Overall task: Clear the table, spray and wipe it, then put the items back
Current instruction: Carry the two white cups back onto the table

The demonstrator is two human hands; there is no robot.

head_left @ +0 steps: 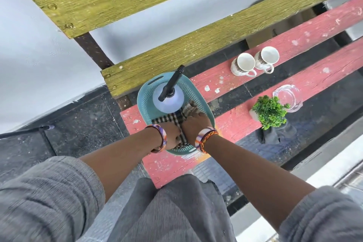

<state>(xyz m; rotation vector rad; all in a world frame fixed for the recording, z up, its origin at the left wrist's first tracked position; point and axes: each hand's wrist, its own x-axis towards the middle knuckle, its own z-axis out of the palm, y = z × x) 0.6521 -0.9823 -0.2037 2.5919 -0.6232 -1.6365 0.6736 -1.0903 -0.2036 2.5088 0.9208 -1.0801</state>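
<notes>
A teal plastic basket (204, 102) stands on the red slatted table (294, 39). Inside it are a spray bottle (168, 100) with a black nozzle and a checked cloth (169, 119). Both my hands are in the basket on the cloth: my left hand (172, 136) is closed on its near edge, and my right hand (195, 124) presses flat on it. Two white mugs (253, 64) stand on the far red plank. A small green plant (270, 111) and a glass ashtray (287, 97) sit on the near plank.
Yellow-green planks (157, 51) run behind the red table at a higher level. A dark grey rag (275, 134) lies under the table by the plant. The floor to the left is dark tile, and a pale wall fills the left side.
</notes>
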